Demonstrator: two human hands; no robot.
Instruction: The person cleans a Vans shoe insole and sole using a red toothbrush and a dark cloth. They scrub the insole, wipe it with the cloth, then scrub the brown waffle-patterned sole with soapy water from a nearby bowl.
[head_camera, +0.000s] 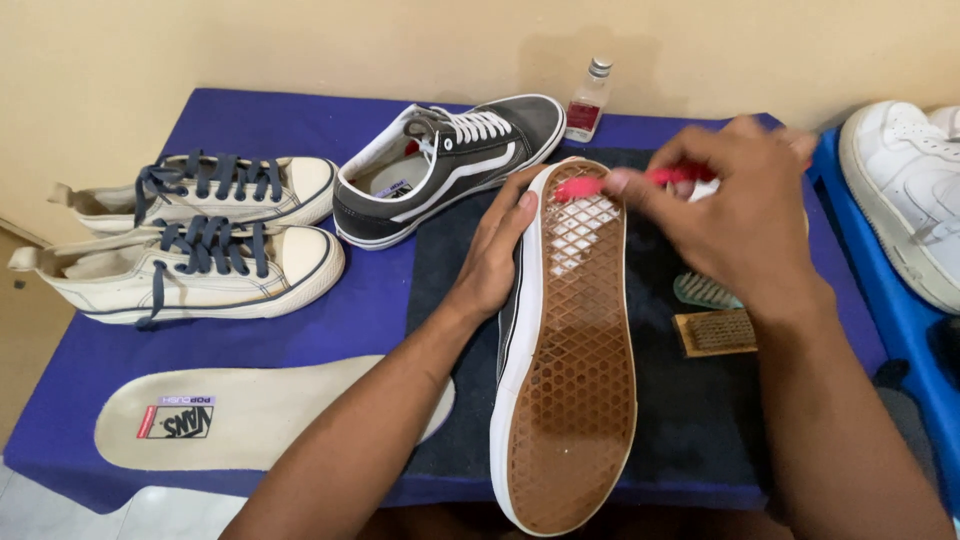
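Head camera: an upturned sneaker (568, 400) lies sole-up on a dark mat (690, 420) at mid-counter, its long axis running from the wearer toward the far wall. The left hand (497, 255) cups its left edge near the toe. The right hand (745, 215), fingers closed around a pink brush (590, 187), works the foamy toe end, bristles touching the sole from the right.

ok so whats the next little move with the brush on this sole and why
Probably draw the pink brush down the brown waffle sole: white foam covers only the toe end, the rest looks dry, and the left hand braces the shoe's edge while the right hand scrubs.
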